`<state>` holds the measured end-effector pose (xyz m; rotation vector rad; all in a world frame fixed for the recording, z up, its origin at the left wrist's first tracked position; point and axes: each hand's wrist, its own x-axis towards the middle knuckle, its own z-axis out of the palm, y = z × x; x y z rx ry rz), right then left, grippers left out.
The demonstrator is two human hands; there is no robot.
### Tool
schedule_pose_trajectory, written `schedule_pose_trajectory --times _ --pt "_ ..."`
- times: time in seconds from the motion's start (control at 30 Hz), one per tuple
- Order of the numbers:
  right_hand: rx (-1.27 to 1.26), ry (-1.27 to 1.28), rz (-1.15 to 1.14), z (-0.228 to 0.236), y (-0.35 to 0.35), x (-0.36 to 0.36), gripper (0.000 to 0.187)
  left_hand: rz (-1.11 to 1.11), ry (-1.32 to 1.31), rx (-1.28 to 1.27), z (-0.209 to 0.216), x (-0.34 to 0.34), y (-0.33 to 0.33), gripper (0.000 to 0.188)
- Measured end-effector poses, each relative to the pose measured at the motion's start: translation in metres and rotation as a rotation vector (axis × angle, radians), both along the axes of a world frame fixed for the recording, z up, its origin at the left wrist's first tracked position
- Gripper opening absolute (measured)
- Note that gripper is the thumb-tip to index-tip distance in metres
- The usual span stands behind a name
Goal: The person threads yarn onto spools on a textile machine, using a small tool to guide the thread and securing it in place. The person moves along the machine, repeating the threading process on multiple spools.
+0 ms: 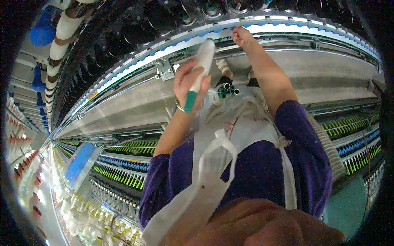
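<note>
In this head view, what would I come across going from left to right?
Rounded blue object at upper left → left hand, gripping a white-wound bobbin with a green end → right hand → purple right sleeve.

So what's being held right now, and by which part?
The left hand holds a white yarn bobbin around its lower wound part, just above the green end. Whether the right hand holds anything can't be told.
</note>
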<state>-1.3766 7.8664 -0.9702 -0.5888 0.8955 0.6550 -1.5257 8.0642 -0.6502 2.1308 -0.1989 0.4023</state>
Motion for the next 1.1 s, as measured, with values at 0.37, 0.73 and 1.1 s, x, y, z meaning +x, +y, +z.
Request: schedule_pose_trajectory --times 0.37,0.73,1.1 --pt "-0.239 -0.572 0.413 0.266 -0.109 -0.073 0.045 -0.328 -0.324 0.094 0.013 0.051 -0.051 0.031" --pt "-0.553 -1.357 0.182 0.475 -0.2 -0.12 0.041 -0.215 -0.244 0.127 0.009 0.098 -0.088 0.032" --pt "-0.067 -1.447 -0.662 0.528 -0.268 -0.131 0.027 -0.276 -0.115 -0.145 0.06 0.083 -0.065 0.02"
